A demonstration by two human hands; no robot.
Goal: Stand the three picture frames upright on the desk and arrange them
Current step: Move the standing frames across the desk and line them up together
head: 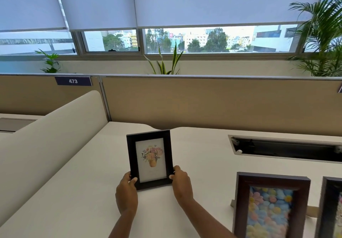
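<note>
Three frames on the white desk (77, 191); going left to right, a curved divider (55, 136) runs along the left edge; then the black frame (150, 159) with the flower-pot print stands upright, pretty much mid-desk; left hand (126, 194) is pinched on its lower left corner, right hand (182, 185) clamped on the lower right, thumbs in front; further right there's the brown frame (271, 206) with pastel flowers, upright too; the third frame (331, 208) is just beside it, cut off by the edge; cable slot (285, 149) sits behind those two.
</note>
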